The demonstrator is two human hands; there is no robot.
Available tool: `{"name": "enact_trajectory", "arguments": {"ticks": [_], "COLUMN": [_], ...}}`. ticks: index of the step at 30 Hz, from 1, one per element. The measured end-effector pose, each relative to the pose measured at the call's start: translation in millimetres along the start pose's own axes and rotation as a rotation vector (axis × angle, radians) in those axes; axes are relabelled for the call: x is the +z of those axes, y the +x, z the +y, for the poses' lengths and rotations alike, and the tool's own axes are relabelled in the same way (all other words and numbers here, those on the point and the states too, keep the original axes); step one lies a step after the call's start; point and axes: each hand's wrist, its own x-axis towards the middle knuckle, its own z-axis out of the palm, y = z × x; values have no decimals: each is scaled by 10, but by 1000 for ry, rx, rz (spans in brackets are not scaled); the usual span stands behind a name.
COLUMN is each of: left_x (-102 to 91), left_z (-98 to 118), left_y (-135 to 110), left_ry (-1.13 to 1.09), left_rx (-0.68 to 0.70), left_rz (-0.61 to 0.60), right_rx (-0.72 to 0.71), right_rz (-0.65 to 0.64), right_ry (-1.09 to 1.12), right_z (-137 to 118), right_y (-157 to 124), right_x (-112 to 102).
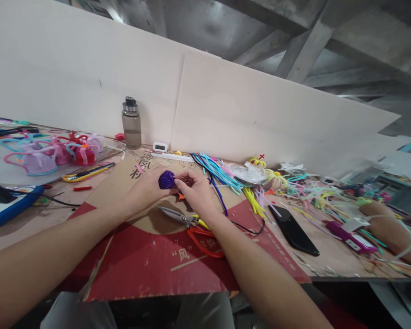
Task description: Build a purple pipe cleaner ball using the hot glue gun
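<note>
Purple fuzzy ball point(166, 179), one only, is held just above the tabletop point(20, 228). The left hand point(147, 187) has its grip clenched round it, and the right hand point(197, 189) pinches its side. It looks light, soft and springy, so it is best pinched across its middle. Nearby lie one pair of scissors point(183, 218), one phone point(293, 233) and one bottle point(131, 123).

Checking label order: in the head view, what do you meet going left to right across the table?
blue device → yellow utility knife → left hand → purple ball it holds → right hand, fingertips on the ball → black phone → purple gadget → another person's forearm
</note>
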Motion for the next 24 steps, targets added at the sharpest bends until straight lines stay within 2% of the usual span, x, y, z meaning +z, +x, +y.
{"name": "enact_trajectory", "arguments": {"ticks": [3, 6, 9, 14, 18, 20, 24], "left_x": [24, 71, 82, -18, -79, -69, -18], "left_z": [-13, -28, -26, 24, 67, 69, 24], "left_y": [8, 12, 7, 0, 6, 9, 15], "left_ry": [-130, -446, -666, -586, -502, -590, -905], "left_rx": [-79, -212, -248, -153, -177, -209, -251], "left_rz": [-18, -80, -103, -94, -92, -96, -143], "right_rx": [32, 28, -6, -13, -22, -53, -169], "right_rz": [-7, 3, -22, -66, -55, -62, -75], "right_ry": [16, 76, 151, 172, 156, 127, 10], "right_z": [-7, 1, 25, 83, 108, 91, 31], "right_y": [5, 17, 30, 57, 62, 48, 0], "right_x": [-9, -24, -35, -62, -75, -69, -45]}}
